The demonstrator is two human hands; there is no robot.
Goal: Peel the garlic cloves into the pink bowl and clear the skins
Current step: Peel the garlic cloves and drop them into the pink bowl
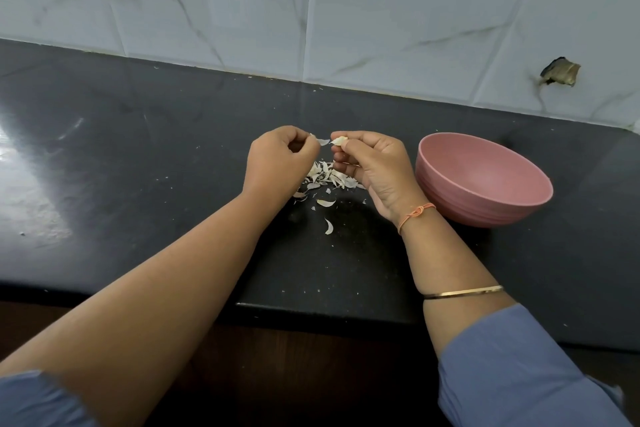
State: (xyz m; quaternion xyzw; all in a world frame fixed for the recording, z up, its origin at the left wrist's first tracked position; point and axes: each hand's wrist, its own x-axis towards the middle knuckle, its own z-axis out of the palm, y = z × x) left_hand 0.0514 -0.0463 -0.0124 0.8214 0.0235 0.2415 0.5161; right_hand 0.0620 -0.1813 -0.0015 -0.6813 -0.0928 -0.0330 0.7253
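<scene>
One garlic clove [339, 140] in right hand [375, 168], one skin [323, 141] in left hand [282, 158].

Centre: left hand [280, 159] and right hand [374, 170] meet above the skin pile [325, 177], bridged by a garlic clove [339, 140] and a skin strip [322, 141]; the way between them is closed. Loose skins trail from the pile toward the near edge.

Right: pink bowl [460, 204] stands just beside the right hand, with only a narrow gap between them.

Left: bare table [138, 156] runs wide from the left hand outward.

Rear: an open strip of table lies beyond both hands, bounded by the tiled wall [311, 10].

Far right: bare table lies past the bowl.
</scene>
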